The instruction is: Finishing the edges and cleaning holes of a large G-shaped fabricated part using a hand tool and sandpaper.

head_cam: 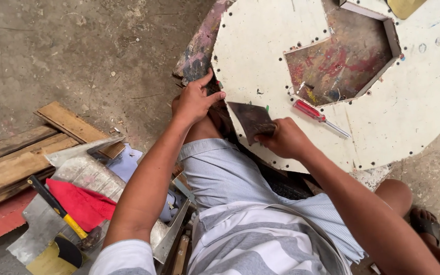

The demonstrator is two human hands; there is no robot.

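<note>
White round panel (260,61) gripped at edge by left hand (194,102); right hand (286,138) fingers closed around putty knife (251,120), blade flat on panel beside red-handled screwdriver (314,114)

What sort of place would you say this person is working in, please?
Probably an informal workshop or building site, with the work done on the ground. A bare concrete floor lies underneath, wooden planks are stacked to one side, and tools lie about: a hammer and a red-handled screwdriver on a white board.

You have bare panel (260,46) above your hands, but the screwdriver (318,115) and the cutout (339,63) block the way right.
</note>
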